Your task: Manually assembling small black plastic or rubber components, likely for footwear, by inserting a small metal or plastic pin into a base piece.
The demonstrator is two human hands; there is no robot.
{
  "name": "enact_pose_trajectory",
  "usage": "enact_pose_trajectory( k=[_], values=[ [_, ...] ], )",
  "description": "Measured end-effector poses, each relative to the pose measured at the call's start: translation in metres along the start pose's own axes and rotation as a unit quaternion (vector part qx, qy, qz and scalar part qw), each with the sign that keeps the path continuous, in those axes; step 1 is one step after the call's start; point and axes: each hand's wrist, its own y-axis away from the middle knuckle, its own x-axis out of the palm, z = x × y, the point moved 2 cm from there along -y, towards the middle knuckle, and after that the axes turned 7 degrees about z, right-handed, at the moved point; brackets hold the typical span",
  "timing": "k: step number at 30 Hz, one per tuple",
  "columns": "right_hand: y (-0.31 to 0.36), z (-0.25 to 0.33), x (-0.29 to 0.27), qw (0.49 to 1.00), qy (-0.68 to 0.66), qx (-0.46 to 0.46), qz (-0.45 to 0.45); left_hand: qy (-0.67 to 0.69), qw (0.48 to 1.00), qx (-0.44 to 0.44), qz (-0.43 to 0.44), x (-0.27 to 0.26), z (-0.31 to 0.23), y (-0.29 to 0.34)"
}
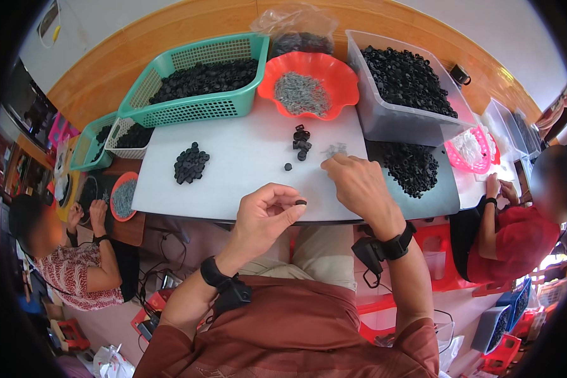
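Observation:
Above the table's front edge, my left hand (268,211) pinches a small round black plastic part (300,202) between thumb and fingertips. My right hand (362,189) is lowered to the white tabletop (233,142) with its fingers curled together. Its fingertips are beside a small heap of thin grey metal pins (336,149); what they hold, if anything, is hidden. Between the hands and the red bowl lies a short row of black parts (301,142), with a single black part (288,167) just nearer. A bigger pile of black pieces (191,164) sits to the left.
Along the back stand a green basket (201,104) of black pieces, a scalloped red bowl (309,60) of metal pins and a clear bin (397,129) of black parts. More black parts (412,169) spread at right. Co-workers sit left (85,264) and right (510,233).

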Motion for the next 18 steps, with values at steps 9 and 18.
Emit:
enact_pose_trajectory(
  k=[9, 18],
  values=[
    [-0.007, 0.005, -0.005, 0.995, 0.062, -0.039, 0.065, 0.006, 1.0, 0.006, 0.01, -0.001, 0.001, 0.002],
    [0.009, 0.015, -0.017, 0.999, -0.007, -0.019, 0.046, -0.042, 0.998, 0.047, -0.005, -0.006, -0.009, -0.003]
  ],
)
